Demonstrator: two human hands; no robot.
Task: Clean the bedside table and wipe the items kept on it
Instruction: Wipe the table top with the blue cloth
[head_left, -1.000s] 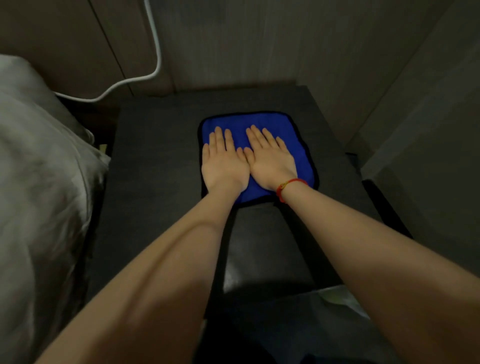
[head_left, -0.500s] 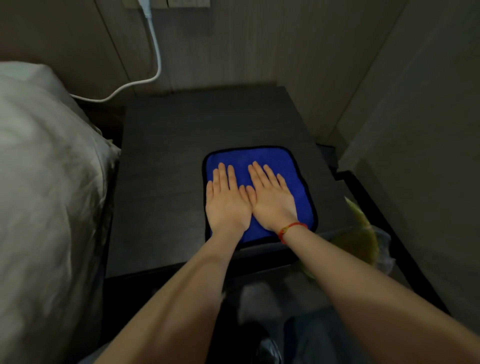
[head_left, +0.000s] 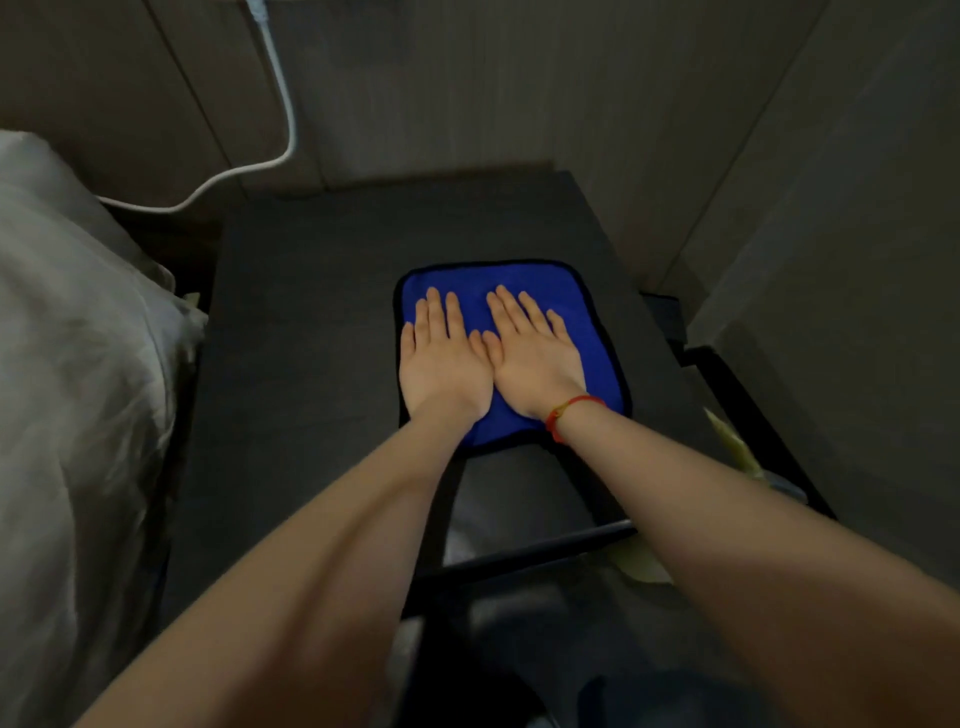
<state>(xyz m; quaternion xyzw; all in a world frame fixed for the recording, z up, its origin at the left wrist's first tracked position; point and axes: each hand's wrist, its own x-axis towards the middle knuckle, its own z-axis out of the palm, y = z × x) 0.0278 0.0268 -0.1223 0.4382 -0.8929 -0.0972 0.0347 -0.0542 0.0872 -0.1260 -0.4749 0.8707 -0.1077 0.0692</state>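
Two hands are seen in the head view, laid flat with straight fingers on a blue cloth (head_left: 582, 306): the left hand (head_left: 441, 364) and the right hand (head_left: 535, 358) lie side by side, thumbs touching, nothing gripped. The cloth is spread on the right half of the dark bench (head_left: 311, 322), near its right edge. The wiping of the top is judged to be in hand; the left half is judged yet to be covered, so a flat sideways push would be called for. Open room lies leftward up to the bedding (head_left: 78, 364). A white cable (head_left: 283, 104) hangs behind. No items are seen on the top.
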